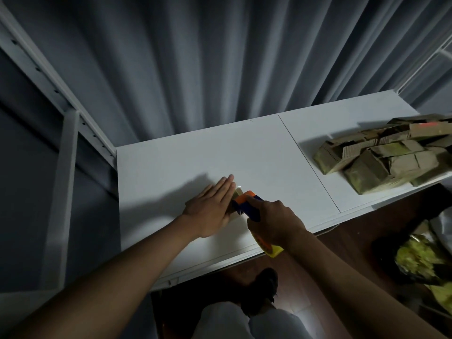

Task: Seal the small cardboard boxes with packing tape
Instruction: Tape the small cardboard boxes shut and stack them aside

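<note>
A small cardboard box [238,192] lies on the white table [256,152], mostly hidden under my hands. My left hand [211,206] lies flat with straight fingers along the box's left side and top. My right hand [275,222] grips the handle of a blue and orange tape dispenser [247,204], whose orange head sits on top of the box. A yellow part of the dispenser [271,248] sticks out below my right hand.
A pile of several small cardboard boxes [384,157] lies on the right part of the table. A grey curtain [220,57] hangs behind. A white metal frame [66,133] stands at the left. A bag with yellow-green contents [420,260] sits on the floor at the right.
</note>
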